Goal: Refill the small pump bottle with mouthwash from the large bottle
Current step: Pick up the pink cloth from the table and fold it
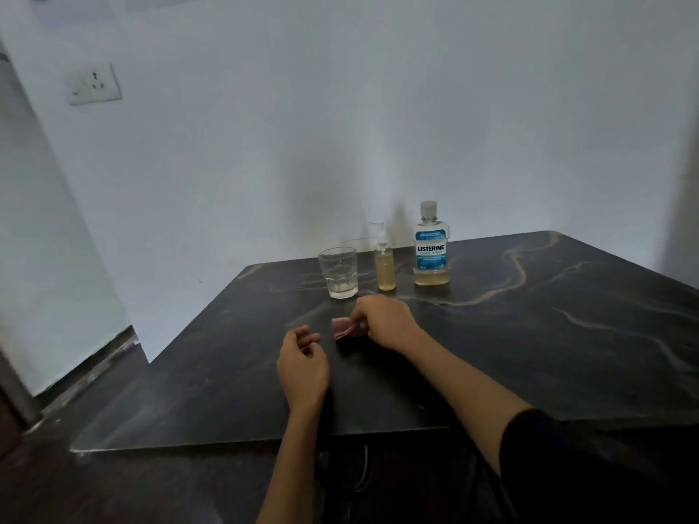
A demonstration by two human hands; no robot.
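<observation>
The large mouthwash bottle (431, 246), with a blue label and a pale cap, stands upright at the back of the dark marble table (548, 334); yellowish liquid fills its bottom. Left of it stands the small pump bottle (385, 266), more than half full of the same liquid, its clear pump head on. My right hand (382, 321) rests on the table in front of the bottles and grips a small folded pink cloth (342, 329). My left hand (302, 363) lies just left of the cloth, fingers loosely curled, holding nothing.
A clear drinking glass (338, 272) stands left of the pump bottle. A white wall rises right behind the table, with a socket plate (95, 84) at upper left. The table's front edge runs near my forearms.
</observation>
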